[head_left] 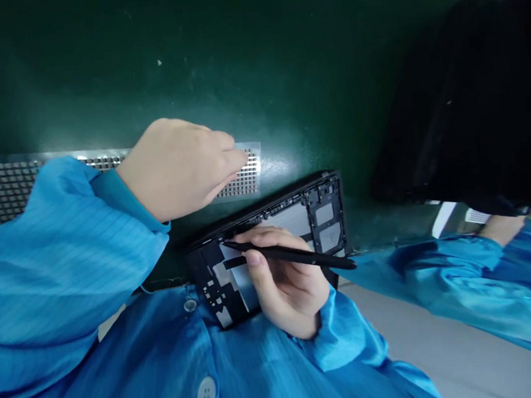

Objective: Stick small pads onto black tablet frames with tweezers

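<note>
My left hand (181, 166) is closed over a clear strip covered in rows of small dark pads (245, 179), its fingertips at the strip's right end. What those fingers pinch, if anything, is hidden. In my right hand (294, 280) is a slim black pen-shaped tool (308, 256), its tip pointing left over the open device. That device, an opened black tablet (325, 212) with bare inner parts and grey panels, lies tilted at the bench's near edge against my body. My right fingers rest over its middle and cover part of it.
The bench top (234, 53) is dark green and shiny. At the right a large black object (462, 107) stands on it. Below that, a co-worker's blue sleeve (461, 262) and hand (505, 227) reach in beside a white item (444, 219).
</note>
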The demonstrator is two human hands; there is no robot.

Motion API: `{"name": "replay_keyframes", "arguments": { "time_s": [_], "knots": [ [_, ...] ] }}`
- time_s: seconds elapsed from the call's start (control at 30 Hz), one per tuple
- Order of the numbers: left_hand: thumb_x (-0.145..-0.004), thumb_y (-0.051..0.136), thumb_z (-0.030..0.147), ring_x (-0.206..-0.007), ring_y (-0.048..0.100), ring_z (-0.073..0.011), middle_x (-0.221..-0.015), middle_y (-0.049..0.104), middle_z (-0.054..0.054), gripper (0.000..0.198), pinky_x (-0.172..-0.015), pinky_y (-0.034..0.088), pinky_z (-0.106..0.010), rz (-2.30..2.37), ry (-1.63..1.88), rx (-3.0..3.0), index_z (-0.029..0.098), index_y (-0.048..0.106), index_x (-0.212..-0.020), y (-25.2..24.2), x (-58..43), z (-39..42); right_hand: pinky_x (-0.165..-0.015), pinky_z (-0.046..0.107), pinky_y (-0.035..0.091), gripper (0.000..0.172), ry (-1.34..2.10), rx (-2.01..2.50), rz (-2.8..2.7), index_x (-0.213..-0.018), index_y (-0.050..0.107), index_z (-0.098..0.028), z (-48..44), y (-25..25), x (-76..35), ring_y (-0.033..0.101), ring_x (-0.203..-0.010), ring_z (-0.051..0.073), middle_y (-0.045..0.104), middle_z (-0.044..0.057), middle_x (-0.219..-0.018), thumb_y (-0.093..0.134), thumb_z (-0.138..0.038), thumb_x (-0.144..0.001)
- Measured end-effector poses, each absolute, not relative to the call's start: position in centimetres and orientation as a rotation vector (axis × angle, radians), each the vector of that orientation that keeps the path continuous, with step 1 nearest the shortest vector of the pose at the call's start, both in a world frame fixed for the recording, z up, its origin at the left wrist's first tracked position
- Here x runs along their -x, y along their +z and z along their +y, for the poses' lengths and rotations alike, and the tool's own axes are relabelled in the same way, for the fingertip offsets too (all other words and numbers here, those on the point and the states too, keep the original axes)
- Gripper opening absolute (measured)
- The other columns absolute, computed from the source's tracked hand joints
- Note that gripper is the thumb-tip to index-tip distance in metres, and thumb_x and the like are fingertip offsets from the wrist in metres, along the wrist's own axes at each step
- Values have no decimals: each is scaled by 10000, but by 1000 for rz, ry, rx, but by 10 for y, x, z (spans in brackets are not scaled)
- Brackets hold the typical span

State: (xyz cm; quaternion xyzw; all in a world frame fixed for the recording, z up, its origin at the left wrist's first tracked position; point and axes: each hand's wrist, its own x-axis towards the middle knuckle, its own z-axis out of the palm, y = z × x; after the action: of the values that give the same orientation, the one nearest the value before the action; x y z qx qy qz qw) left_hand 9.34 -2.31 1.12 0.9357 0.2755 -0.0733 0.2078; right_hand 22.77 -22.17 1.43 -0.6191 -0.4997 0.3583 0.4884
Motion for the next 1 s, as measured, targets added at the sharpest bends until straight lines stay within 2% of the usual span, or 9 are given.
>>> {"name": "replay_keyframes", "arguments": {
  "time_s": [0.1, 0.2, 0.33, 0.47, 0.57, 0.63, 0.73, 1.0],
  "knots": [
    [-1117, 311, 345, -1068, 787, -291, -1057, 771, -96, 501, -756, 457, -322, 756, -224, -2737, 225, 783, -1236, 11, -90, -24, -952, 445, 711, 284, 815, 1481, -1283, -1255, 716, -259, -218, 6, -228, 816, -1064, 216, 824, 63, -1111, 685, -74, -1043],
    [-1137, 293, 354, -1033, 771, -293, -1105, 798, -108, 515, -671, 346, -343, 765, -291, -2764, 238, 778, -1268, 15, -88, -25, -946, 428, 709, 309, 784, 1475, -1359, -1260, 705, -241, -217, 8, -229, 813, -1065, 210, 820, 76, -1119, 681, -43, -1024],
    [-1145, 302, 348, -996, 761, -286, -1102, 807, -110, 523, -675, 312, -339, 756, -295, -2754, 218, 790, -1280, 19, -88, -25, -972, 446, 715, 344, 812, 1520, -1529, -1290, 711, -241, -209, 22, -245, 825, -1106, 235, 832, 97, -1184, 708, -44, -1008],
    [-1074, 448, 306, -930, 753, -252, -1098, 831, -69, 396, -696, 375, -350, 719, -272, -2736, 270, 821, -1202, 16, -85, -21, -1054, 426, 685, 244, 843, 1523, -1590, -1262, 756, -265, -163, 25, -292, 832, -1133, 223, 848, 51, -1210, 747, -150, -1047],
    [-1047, 471, 339, -978, 764, -264, -1198, 842, -39, 416, -726, 429, -357, 736, -207, -2706, 325, 796, -1306, 11, -83, -18, -1037, 425, 687, 126, 900, 1494, -1668, -1197, 775, -272, -124, 13, -321, 827, -1110, 227, 848, 40, -1179, 756, -300, -1075],
    [-1055, 436, 345, -1019, 768, -269, -1267, 837, -32, 472, -753, 463, -362, 734, -198, -2691, 348, 763, -1396, 8, -82, -17, -1005, 415, 700, 148, 974, 1461, -1675, -1178, 775, -273, -108, 3, -329, 826, -1091, 226, 848, 38, -1164, 760, -380, -1077],
    [-1059, 412, 356, -1049, 774, -276, -1293, 835, -29, 503, -792, 507, -373, 730, -217, -2682, 352, 756, -1426, 7, -82, -18, -1016, 420, 705, 199, 1009, 1437, -1606, -1173, 773, -276, -102, -4, -327, 825, -1088, 226, 846, 33, -1152, 775, -444, -1066],
    [-1049, 422, 369, -1110, 793, -315, -1271, 838, -50, 519, -892, 575, -416, 746, -202, -2643, 346, 776, -1427, 7, -84, -18, -1048, 438, 710, 213, 1008, 1442, -1596, -1139, 782, -269, -106, -2, -322, 826, -1082, 231, 845, 32, -1134, 796, -461, -1048]
  ]
}}
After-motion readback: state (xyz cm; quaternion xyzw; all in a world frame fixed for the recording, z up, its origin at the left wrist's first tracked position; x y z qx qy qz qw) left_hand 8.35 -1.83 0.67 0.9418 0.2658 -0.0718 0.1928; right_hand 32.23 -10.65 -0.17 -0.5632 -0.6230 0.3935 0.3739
